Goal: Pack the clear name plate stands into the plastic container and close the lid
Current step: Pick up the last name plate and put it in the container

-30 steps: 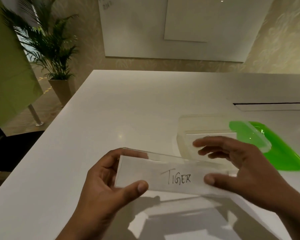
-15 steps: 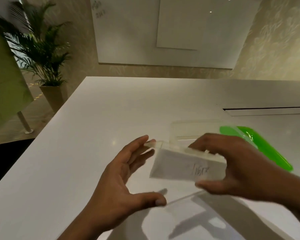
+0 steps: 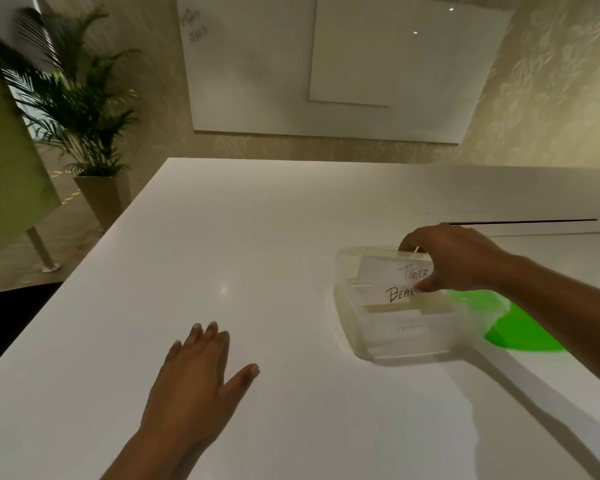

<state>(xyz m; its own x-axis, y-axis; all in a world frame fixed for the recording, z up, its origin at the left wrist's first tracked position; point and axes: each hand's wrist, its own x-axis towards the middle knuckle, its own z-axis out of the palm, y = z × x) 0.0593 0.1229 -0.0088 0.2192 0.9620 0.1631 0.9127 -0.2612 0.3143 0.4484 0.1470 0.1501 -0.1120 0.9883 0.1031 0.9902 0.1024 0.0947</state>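
A clear plastic container [image 3: 371, 344] stands on the white table [image 3: 257, 237] at the right. Inside it, a clear name plate stand with a paper reading TIGER [image 3: 392, 270] leans at the far end, and my right hand [image 3: 454, 258] grips its right edge. In front of it sits a second stand marked BEAR [image 3: 392, 294]. The green lid [image 3: 520, 327] lies on the table just right of the container, partly under my right forearm. My left hand [image 3: 198, 379] rests flat on the table to the left, fingers spread, holding nothing.
A long slot [image 3: 520, 222] runs across the table behind the container. A potted palm [image 3: 80, 109] stands on the floor beyond the table's left corner, beside a green panel [image 3: 7, 161]. A whiteboard [image 3: 291, 64] hangs on the far wall.
My left hand let go of the TIGER stand and dropped flat onto the table. My right hand carried the stand right and away into the container, behind the BEAR stand.
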